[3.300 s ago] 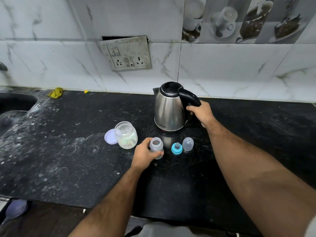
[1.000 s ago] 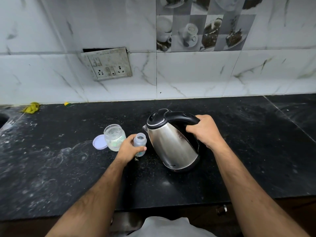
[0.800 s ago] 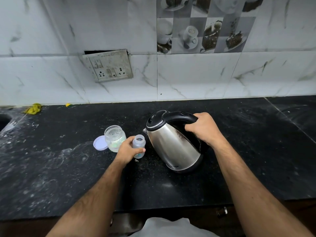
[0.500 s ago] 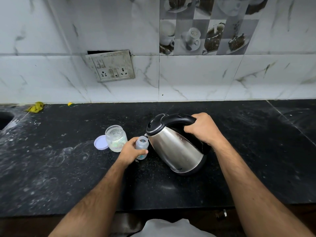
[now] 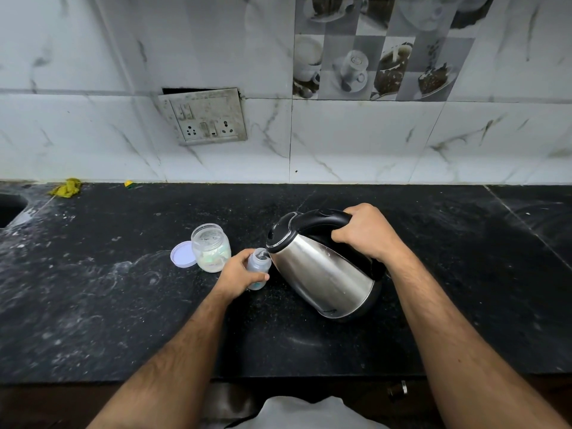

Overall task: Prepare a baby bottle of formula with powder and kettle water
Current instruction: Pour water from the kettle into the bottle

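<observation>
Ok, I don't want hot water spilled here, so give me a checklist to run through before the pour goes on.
1. Left hand grips the baby bottle: ok.
2. Bottle mouth uncovered: ok.
3. Kettle spout right at the bottle mouth: ok.
4. Right hand curled round the kettle handle: ok.
5. Kettle lid down: ok.
6. Water level in the bottle: cannot tell.
</observation>
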`<state>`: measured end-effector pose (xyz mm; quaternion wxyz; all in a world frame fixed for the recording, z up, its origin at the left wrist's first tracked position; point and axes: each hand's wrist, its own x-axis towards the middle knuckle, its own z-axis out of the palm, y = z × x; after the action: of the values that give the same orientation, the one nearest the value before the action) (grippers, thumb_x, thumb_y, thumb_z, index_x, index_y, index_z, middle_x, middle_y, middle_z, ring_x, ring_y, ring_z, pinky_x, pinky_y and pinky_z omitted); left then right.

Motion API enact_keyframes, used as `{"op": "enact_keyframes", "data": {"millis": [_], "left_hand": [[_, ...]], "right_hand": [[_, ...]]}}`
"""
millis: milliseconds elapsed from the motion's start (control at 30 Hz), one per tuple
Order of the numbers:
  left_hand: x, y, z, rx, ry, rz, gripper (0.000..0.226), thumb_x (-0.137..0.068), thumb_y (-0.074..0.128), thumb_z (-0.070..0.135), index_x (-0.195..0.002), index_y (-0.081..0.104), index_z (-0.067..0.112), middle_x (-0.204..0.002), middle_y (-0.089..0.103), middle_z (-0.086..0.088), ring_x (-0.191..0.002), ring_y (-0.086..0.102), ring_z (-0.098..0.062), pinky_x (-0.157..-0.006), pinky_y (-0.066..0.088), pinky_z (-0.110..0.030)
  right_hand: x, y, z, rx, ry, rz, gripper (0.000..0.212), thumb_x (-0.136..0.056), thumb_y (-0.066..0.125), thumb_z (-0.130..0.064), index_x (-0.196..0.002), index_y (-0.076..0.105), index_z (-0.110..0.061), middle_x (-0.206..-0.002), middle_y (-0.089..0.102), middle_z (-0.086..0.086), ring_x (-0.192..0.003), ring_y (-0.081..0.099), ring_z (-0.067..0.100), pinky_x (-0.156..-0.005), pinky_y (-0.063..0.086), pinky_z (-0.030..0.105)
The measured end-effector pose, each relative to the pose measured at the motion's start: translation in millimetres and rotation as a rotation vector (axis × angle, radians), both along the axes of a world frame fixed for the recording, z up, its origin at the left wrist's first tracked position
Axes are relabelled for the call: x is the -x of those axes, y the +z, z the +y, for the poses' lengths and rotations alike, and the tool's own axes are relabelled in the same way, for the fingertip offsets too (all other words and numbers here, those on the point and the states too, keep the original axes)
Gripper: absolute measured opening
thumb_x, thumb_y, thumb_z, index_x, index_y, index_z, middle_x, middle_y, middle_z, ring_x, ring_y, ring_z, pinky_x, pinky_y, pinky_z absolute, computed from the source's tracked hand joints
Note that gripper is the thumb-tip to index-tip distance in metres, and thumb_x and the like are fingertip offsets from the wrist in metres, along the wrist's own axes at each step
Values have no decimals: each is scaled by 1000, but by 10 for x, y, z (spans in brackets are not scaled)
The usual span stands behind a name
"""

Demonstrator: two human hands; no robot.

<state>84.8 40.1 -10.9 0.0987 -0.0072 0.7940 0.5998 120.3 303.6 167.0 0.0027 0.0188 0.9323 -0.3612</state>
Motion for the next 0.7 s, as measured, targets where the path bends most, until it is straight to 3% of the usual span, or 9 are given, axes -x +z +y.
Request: {"op": "enact_keyframes", "data": {"millis": [433, 600, 700], "left_hand": [[-16, -13, 2, -45, 1, -8, 57, -69, 83, -7, -116, 61, 16, -107, 71, -1, -96, 67, -13, -82, 52, -20], [1, -38, -7, -54, 7, -14, 58, -68, 84, -5, -119, 62, 14, -109, 71, -3, -100, 67, -16, -91, 53, -31], [2, -37, -8, -61, 7, -21, 58, -69, 83, -6, -119, 61, 12, -110, 71, -3, -99, 67, -15, -88, 53, -28]], "right_hand": [[-23, -8, 16, 27, -24, 5, 8, -67, 71, -12, -66, 64, -7, -51, 55, -2, -48, 48, 17, -50, 37, 28], [-28, -9, 18, 26, -22, 6, 9, -68, 70, -12, -69, 65, -5, -51, 54, -1, -49, 48, 17, -52, 38, 29], [-36, -10, 19, 25, -20, 9, 9, -68, 70, -12, -70, 66, -5, -53, 56, 0, -50, 50, 17, -53, 39, 30]]}}
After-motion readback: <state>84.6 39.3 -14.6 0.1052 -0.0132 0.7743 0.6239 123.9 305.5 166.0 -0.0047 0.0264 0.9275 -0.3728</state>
